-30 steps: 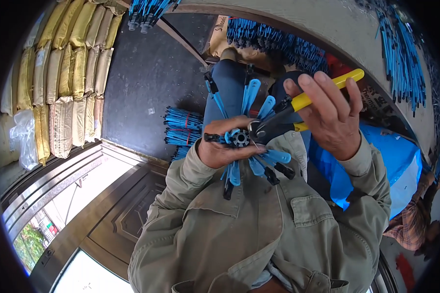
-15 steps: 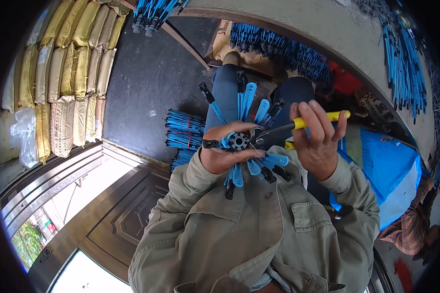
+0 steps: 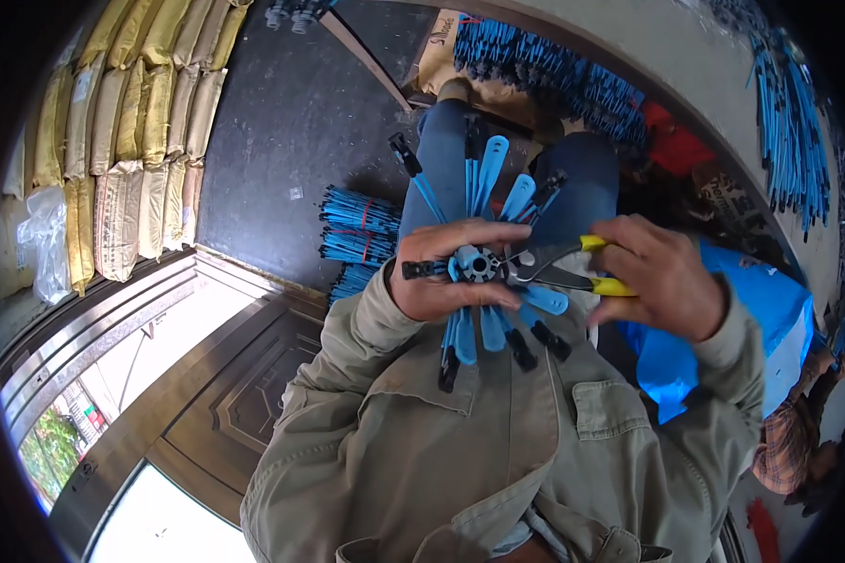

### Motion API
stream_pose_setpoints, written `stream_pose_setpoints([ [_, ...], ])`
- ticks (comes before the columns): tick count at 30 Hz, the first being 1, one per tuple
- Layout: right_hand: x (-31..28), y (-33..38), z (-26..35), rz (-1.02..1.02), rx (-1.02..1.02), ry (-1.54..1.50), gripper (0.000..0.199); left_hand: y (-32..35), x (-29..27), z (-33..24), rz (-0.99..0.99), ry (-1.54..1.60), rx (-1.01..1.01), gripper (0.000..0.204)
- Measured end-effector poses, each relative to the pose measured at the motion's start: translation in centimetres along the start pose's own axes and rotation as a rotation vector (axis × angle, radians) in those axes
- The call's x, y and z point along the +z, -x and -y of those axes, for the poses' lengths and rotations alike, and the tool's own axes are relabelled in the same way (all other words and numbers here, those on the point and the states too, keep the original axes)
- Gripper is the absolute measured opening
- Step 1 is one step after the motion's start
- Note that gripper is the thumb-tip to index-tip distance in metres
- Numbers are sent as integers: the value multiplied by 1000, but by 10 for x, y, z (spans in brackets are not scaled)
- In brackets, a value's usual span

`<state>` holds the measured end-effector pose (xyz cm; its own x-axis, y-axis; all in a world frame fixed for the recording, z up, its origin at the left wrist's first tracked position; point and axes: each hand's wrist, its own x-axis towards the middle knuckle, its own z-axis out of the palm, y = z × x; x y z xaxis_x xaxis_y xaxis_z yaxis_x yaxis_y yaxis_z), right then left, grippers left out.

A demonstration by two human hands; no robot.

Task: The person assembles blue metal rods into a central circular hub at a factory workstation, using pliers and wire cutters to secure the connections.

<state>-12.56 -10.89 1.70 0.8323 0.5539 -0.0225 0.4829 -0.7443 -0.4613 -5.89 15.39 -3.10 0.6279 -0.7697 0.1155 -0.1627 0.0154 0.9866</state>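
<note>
My left hand is closed round a dark ring-shaped hub, its thumb and fingers on either side. Blue plastic strips, several with black clip-like ends, fan outward from the hub above and below the hand. In my right hand is a pair of pliers with yellow grips, the handles spread apart. The dark metal jaws meet the right side of the hub, between my left fingertips. Whether they bite on anything cannot be made out. The right fingers are partly smeared by motion.
Tied blue strip bundles lie left of my knees. More strips are heaped in a carton ahead and on a pale table. Stacked sacks stand at left, above a metal door. Blue sheeting lies at right; a person's plaid sleeve shows beyond.
My right hand has moved right and down and wraps the pliers differently; both yellow handles now show. The jaws have come lower beside the hub. The left hand keeps its hold.
</note>
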Motion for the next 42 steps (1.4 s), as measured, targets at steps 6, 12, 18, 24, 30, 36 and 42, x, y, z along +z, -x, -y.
stream_pose_setpoints([
  [6, -5, 7, -5, 424, 98, -793, 34, -6, -2, 10, 171, 116, 82, 58],
  [12, 6, 4, 24, 203, 217, -672, 45, -4, -3, 8, 119, 100, 87, 60],
  [18, -3, 26, 16, 404, 168, -779, 53, -11, -8, 3, 174, 71, 8, 57],
  [24, -5, 15, 11, 526, 396, -1400, 54, -13, -6, 13, 252, 172, 159, 58],
  [30, -7, 15, 42, -118, 101, 6, 50, -6, -7, 12, 112, 195, 19, 56],
  [36, 3, 20, -12, 652, 600, -1698, 60, -14, -17, 13, 297, 160, 64, 53],
  [42, -8, 12, 20, 214, 166, -236, 51, -4, -3, 14, 58, 113, 112, 56],
])
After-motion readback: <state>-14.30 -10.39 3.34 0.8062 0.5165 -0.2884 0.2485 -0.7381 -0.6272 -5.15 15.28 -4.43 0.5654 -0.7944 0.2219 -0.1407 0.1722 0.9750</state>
